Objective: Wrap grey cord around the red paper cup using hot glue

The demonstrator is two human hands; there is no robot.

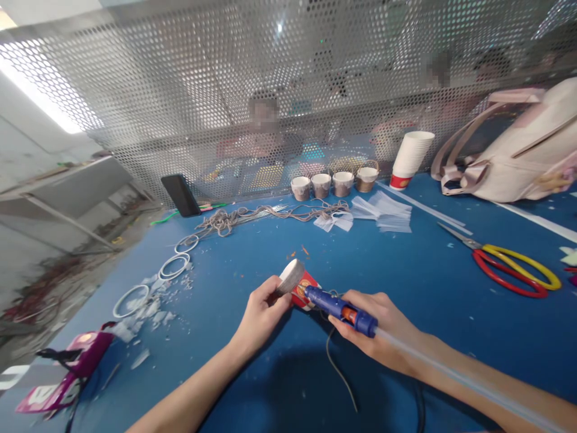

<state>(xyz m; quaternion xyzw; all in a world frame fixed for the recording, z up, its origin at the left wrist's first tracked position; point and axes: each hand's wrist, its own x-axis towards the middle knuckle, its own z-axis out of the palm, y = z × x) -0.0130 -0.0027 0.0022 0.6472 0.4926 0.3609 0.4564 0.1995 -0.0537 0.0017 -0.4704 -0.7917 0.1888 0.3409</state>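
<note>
My left hand [262, 313] is closed round a red paper cup [305, 288], which lies tilted with its white end up to the left. Grey cord is wrapped round part of the cup, and a loose cord tail [336, 361] hangs down onto the table. In my right hand [383, 325] is a blue hot glue gun [336, 307], its nozzle at the red side of the cup. A long clear glue stick [451, 373] runs out of its back end. Whether the nozzle touches the cup I cannot tell.
Behind stand several cord-wrapped cups [321, 187], a cup stack [408, 157] and a phone [180, 195]. Tangled cord [220, 222] and white strips [383, 211] lie before them. Scissors [509, 264] and a backpack [518, 150] are right; white rings [174, 266] and a purple object [85, 364] left.
</note>
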